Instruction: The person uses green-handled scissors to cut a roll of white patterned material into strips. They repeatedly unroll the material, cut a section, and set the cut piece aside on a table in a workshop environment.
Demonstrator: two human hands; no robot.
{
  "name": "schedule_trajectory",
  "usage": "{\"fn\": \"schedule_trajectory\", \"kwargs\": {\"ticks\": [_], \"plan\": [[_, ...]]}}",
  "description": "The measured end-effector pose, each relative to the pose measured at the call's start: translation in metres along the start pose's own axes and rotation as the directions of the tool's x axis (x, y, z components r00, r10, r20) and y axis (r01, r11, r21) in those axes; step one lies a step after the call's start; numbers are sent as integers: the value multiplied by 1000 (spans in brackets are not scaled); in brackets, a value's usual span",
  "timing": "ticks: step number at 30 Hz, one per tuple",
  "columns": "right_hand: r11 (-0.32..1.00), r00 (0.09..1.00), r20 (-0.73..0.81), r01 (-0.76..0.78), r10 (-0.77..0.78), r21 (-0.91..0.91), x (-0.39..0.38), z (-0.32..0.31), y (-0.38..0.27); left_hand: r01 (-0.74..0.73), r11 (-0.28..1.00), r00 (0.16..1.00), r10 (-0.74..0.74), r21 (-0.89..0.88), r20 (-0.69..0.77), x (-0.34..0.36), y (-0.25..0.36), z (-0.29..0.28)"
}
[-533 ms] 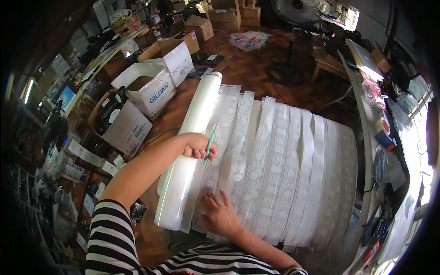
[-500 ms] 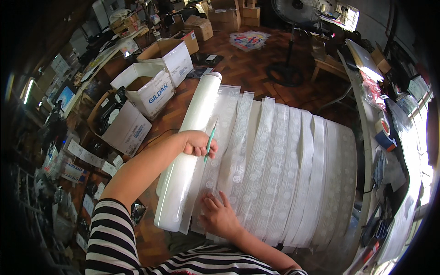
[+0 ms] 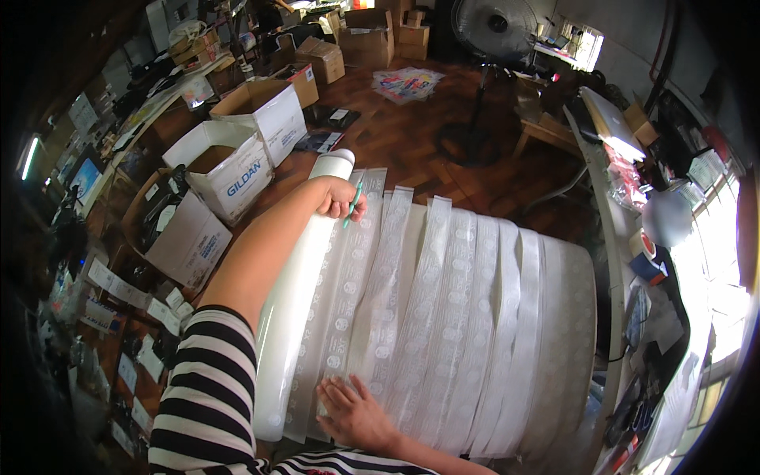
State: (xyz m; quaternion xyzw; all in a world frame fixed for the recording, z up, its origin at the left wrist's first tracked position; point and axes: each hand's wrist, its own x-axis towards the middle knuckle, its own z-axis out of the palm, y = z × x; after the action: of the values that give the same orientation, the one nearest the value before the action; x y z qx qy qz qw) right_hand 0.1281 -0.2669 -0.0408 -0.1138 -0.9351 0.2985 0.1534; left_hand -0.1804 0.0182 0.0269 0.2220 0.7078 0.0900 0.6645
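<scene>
My left hand [image 3: 339,198] is closed on a slim teal pen-like tool [image 3: 353,206], its tip hard to make out, near the far end of a long white film roll [image 3: 277,380]. My left forearm reaches over the roll. My right hand [image 3: 353,410] lies with fingers apart on translucent printed strips [image 3: 455,317] just right of the roll's near part. These long strips lie side by side, some overlapping or slightly wavy, over a broad pale surface [image 3: 570,332].
Cardboard boxes [image 3: 190,245] stand on the wooden floor to the left. A pedestal fan [image 3: 495,36] is at the back. A cluttered bench [image 3: 598,237] runs along the right, with tape rolls [image 3: 645,245] on it. Loose packages and papers [image 3: 150,356] lie at lower left.
My left hand has slid away from me with the tool, toward the roll's far end. The view has shifted, with the roll and strips appearing lower. My right hand stays on the strips.
</scene>
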Motion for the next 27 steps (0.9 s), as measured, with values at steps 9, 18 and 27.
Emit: {"fn": "schedule_trajectory", "kwargs": {"ticks": [9,18,27], "plan": [[964,988,-147,74,-37,256,18,-37,28,-522,631,503,771,575,-390,15,-36,30],[720,765,-559,-580,320,-382,145,-148,222,-233,512,586,752,827,-300,-136,-233,217],[641,607,-417,-764,677,-71,229,-144,279,-316,666,412,738,676,-535,-118,-279,249]]}}
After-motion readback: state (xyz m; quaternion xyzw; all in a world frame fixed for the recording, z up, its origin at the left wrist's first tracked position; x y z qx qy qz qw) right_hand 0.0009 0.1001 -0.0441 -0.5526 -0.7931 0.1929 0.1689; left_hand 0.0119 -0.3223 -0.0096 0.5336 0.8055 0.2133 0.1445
